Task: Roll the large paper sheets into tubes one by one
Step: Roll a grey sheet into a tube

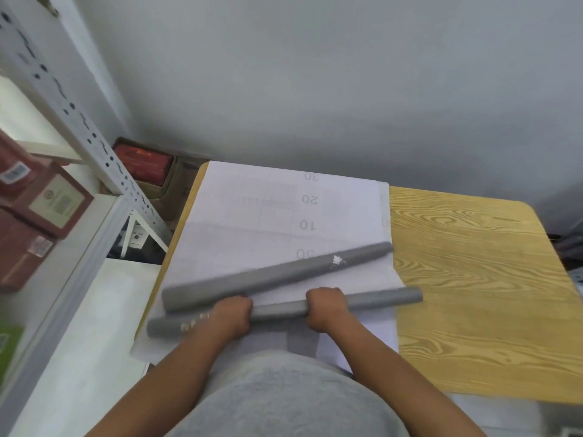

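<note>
Both hands, left and right, hold a clenched grip on the near grey tube lying across the white sheets. A second tube lies just beyond at 12 o'clock. Bare desk opens toward 3 o'clock; the sheets overhang the desk's near edge.

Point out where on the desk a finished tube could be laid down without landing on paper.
Free: the bare wood of the desk, right of the white sheets, back to the wall. Crowded: the sheets' near half, where one grey tube lies and both hands, left hand and right hand, grip a second tube.
</note>
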